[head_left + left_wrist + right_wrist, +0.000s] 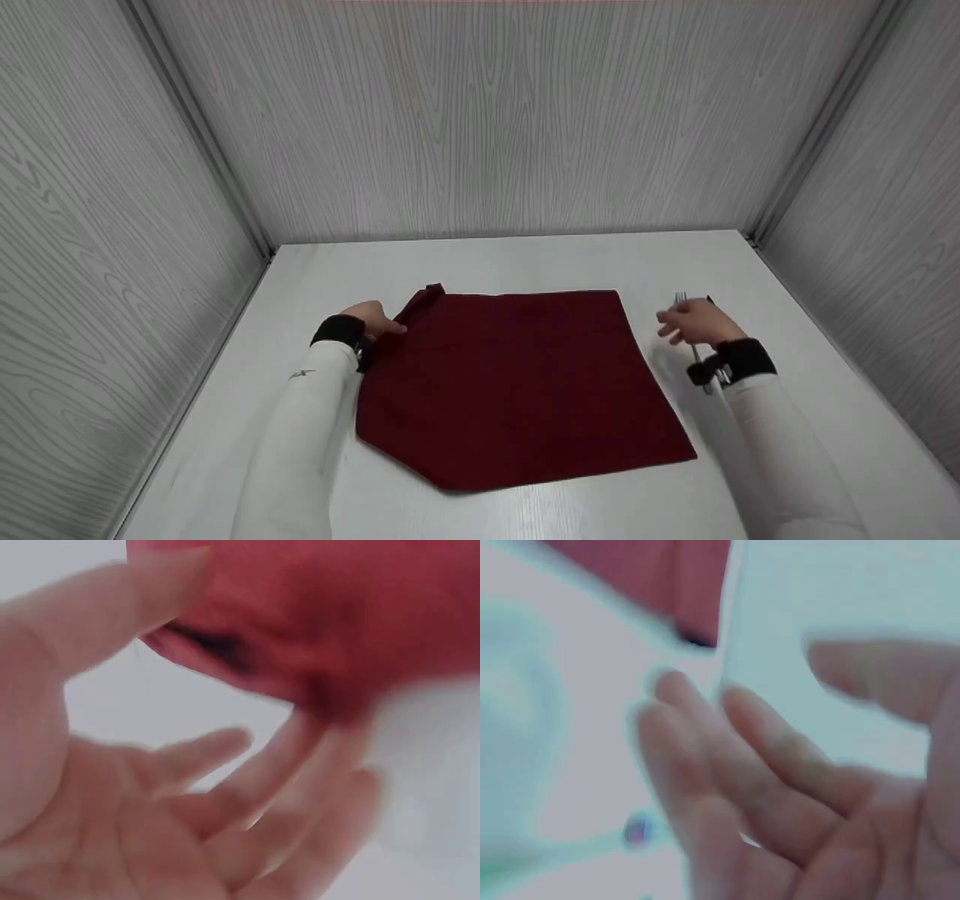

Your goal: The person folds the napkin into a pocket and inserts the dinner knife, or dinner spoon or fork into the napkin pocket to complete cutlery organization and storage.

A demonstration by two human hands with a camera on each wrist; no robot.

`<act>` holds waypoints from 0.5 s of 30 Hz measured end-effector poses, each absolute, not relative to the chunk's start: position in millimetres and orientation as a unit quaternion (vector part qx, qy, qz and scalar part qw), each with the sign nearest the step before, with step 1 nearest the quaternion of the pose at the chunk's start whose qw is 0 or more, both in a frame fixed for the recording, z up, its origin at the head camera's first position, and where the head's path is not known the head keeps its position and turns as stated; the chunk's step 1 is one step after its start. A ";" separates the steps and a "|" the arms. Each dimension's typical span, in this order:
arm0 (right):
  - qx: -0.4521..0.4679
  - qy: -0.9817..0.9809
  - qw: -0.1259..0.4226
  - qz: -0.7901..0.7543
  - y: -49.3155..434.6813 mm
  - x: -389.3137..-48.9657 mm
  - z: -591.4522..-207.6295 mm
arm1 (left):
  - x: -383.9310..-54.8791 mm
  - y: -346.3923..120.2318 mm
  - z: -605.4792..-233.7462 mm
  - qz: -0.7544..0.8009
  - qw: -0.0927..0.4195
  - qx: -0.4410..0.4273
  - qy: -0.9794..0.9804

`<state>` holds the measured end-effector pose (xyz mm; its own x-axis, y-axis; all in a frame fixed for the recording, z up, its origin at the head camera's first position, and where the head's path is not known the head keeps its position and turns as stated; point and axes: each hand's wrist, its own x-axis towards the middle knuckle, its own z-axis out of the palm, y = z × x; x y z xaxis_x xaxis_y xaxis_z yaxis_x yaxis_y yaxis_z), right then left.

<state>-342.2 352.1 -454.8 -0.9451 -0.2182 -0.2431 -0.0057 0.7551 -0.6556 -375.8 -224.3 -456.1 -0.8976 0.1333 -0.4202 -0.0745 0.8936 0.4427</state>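
Observation:
A dark red cloth [525, 382] lies spread on the table, its upper-left edge bunched into a narrow fold. At that edge is my left hand [377, 321]. In the left wrist view the thumb [142, 592] lies over the cloth [405, 607], while loosely bent fingers touch its lower hem, spread apart from the thumb. Beyond the cloth's right edge, my right hand [697, 321] hovers over a fork [680, 298], covering its middle. The right wrist view shows those fingers [772, 795] relaxed around nothing, with a cloth corner [697, 607] past the fingertips.
The white table [510, 262] has grey wood-grain panels [480, 120] at its back and both sides. A small dark tip [709, 299] shows just behind my right hand. Black bands [742, 358] with small cameras sit on both wrists.

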 end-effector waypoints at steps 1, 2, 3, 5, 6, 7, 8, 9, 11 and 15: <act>-0.047 0.922 0.149 -0.355 344.6 -352.9 -454.7 | -380.5 -217.7 -456.7 0.240 0.203 0.013 0.949; -0.034 0.921 0.146 -0.360 336.7 -363.6 -457.0 | -385.8 -211.0 -458.6 0.248 0.179 0.008 0.952; -0.019 0.920 0.143 -0.363 328.6 -373.7 -461.1 | -390.3 -204.4 -460.5 0.255 0.155 0.004 0.954; 0.007 0.921 0.128 -0.367 314.7 -392.2 -473.4 | -399.0 -191.2 -467.8 0.270 0.113 -0.010 0.956; 0.020 0.922 0.117 -0.369 308.5 -400.1 -481.0 | -402.4 -185.0 -472.4 0.274 0.097 -0.015 0.957; 0.031 0.923 0.102 -0.370 302.5 -406.7 -488.5 | -405.1 -179.5 -477.2 0.276 0.084 -0.022 0.957; 0.038 0.926 0.086 -0.366 297.3 -412.2 -495.9 | -407.0 -174.8 -482.1 0.277 0.074 -0.029 0.958; 0.040 0.928 0.069 -0.363 292.5 -416.7 -502.4 | -407.8 -171.0 -486.4 0.274 0.063 -0.036 0.959; 0.042 0.930 0.028 -0.364 284.6 -422.2 -511.3 | -408.9 -166.7 -493.1 0.277 0.034 -0.057 0.959; 0.040 0.917 -0.049 -0.394 281.7 -419.2 -504.1 | -409.9 -173.9 -488.1 0.366 -0.062 -0.117 0.921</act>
